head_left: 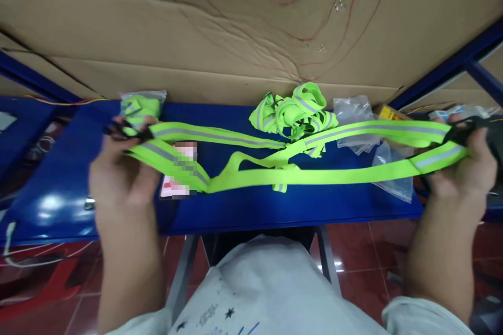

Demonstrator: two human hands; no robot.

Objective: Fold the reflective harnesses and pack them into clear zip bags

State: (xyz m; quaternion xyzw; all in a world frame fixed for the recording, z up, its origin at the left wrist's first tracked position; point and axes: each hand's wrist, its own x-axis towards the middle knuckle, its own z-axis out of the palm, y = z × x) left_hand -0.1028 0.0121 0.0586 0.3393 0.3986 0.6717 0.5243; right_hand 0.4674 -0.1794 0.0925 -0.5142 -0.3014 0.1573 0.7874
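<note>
A neon-green reflective vest (334, 175) made of elastic straps with grey stripes is stretched wide above the blue table. My left hand (121, 167) is closed around its left end, by a black buckle. At the other end, my right hand (467, 162) grips the straps beside black fittings; some of its fingers are hidden. The straps cross near the middle, and a short loop dangles there. Behind them lies a tangled heap of similar green straps (301, 110). Beyond my left hand sits a clear bag (143, 104) with a folded green strap item inside.
Clear plastic bags (353, 115) lie at the back right, near a small cardboard box (391, 113). A phone (178, 172) with a lit screen rests on the blue table (243, 209). Brown cardboard (236, 26) stands along the back, and blue metal frame bars (448, 65) rise at the sides.
</note>
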